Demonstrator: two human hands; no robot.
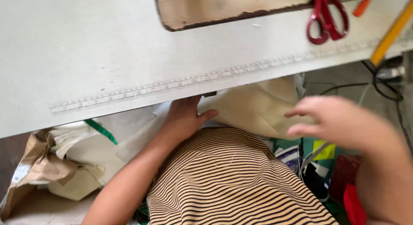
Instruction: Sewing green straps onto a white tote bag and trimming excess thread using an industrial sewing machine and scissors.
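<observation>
My left hand (186, 118) reaches under the front edge of a pale worktable (86, 57), its fingers partly hidden beneath the tabletop and resting on cream fabric pieces (254, 107) stacked below. My right hand (335, 119) hovers blurred to the right, fingers apart, holding nothing, just over the same cream fabric. My lap in striped tan and black cloth (232, 182) fills the lower middle.
Red-handled scissors (326, 16) lie on the table at the top right, beside an orange marker (362, 6) and a yellow ruler (393, 31). A measuring scale (206, 76) runs along the table edge. Brown paper (38, 165) and scraps lie lower left; cables (383, 85) at right.
</observation>
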